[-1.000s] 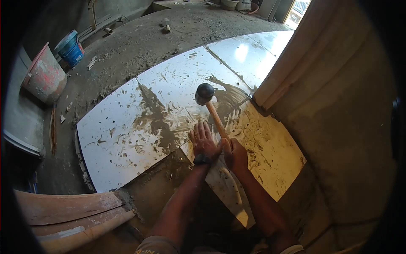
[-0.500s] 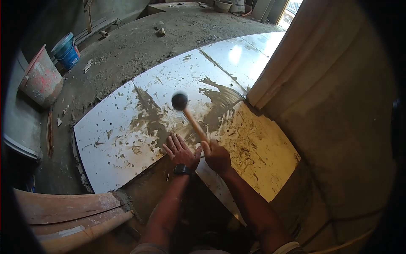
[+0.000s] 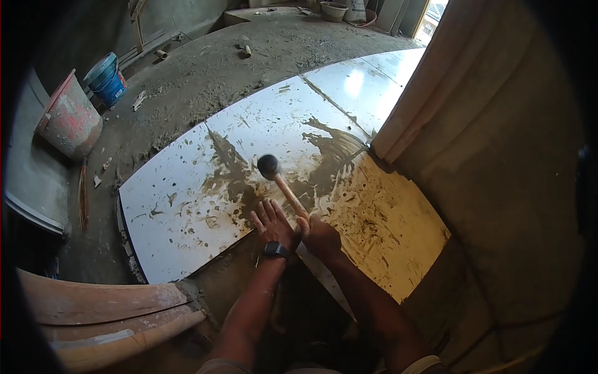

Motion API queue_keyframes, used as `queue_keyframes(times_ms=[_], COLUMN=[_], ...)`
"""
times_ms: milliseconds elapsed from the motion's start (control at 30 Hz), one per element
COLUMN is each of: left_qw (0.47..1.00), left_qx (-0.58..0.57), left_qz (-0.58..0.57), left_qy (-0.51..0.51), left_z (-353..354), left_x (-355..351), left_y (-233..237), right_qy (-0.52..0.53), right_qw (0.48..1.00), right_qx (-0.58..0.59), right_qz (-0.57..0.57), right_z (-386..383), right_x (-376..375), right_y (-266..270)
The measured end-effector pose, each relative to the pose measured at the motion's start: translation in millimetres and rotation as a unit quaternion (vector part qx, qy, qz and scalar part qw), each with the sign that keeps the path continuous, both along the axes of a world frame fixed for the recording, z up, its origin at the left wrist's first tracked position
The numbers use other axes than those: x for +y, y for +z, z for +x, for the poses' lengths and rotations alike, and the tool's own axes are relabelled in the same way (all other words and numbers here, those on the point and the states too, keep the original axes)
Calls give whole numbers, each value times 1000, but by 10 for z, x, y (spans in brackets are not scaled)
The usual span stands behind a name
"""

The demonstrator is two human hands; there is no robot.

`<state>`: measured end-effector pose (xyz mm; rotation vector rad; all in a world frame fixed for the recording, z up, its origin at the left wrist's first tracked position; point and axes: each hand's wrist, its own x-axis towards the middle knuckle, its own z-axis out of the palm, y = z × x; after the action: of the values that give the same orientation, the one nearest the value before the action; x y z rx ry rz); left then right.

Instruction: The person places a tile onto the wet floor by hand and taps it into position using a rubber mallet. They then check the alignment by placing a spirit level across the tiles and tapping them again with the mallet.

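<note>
In the head view, the person is low over a floor of large white tiles. The left hand [image 3: 272,224] lies flat and fully open, with the fingers spread. Its palm is pressed on the near edge of a tile, close to the joint where two tiles meet. It holds nothing. A dark wristwatch [image 3: 275,250] sits on the left wrist.

The right hand [image 3: 321,235] is just beside the left one, nearly touching it. It is closed in a fist around the lower end of the wooden handle of a rubber mallet [image 3: 284,187]. The handle goes up and to the left from the fist. The black head is over the brown wet smears at the joint. I cannot tell if the head touches the tile or is a little above it.

The left tile [image 3: 174,212] is mostly white with spots of mortar. The right tile [image 3: 392,218] is covered with many yellowish scratchy smears and reaches the plastered wall [image 3: 498,156]. Below the hands there is a dark mortar bed [image 3: 230,274] without tile.

Far to the left, on the rough floor, stand a reddish bucket [image 3: 68,121] and, behind it, a blue bucket [image 3: 107,79], well apart from the hands.
</note>
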<state>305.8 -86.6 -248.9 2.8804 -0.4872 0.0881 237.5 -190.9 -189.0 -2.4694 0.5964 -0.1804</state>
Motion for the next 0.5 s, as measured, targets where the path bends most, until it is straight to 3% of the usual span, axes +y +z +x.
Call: queue_keyframes(times_ms=[67,133,200,267,400,467,500], left_qw=[1000,997,997,999,999,999,1000], left_qx=[-15,15,46,23,23,26,-7], left_qz=[-9,77,58,48,47,-33,-15], left_qy=[7,-14,-16,-12,-16,-5,-3], left_z=[58,22,13,5,2,4,24], left_x=[21,38,20,21,34,32,14], left_y=[4,109,160,82,91,39,6], right_qy=[9,-14,-15,8,10,7,9], right_qw=[1000,998,995,975,985,998,1000], right_qx=[9,-32,-66,-194,-154,65,-8], right_qz=[0,54,69,108,74,6,14], right_z=[127,195,238,251,274,239,205], right_x=[49,111,158,209,174,112,130], right_y=[214,478,532,611,180,38,4])
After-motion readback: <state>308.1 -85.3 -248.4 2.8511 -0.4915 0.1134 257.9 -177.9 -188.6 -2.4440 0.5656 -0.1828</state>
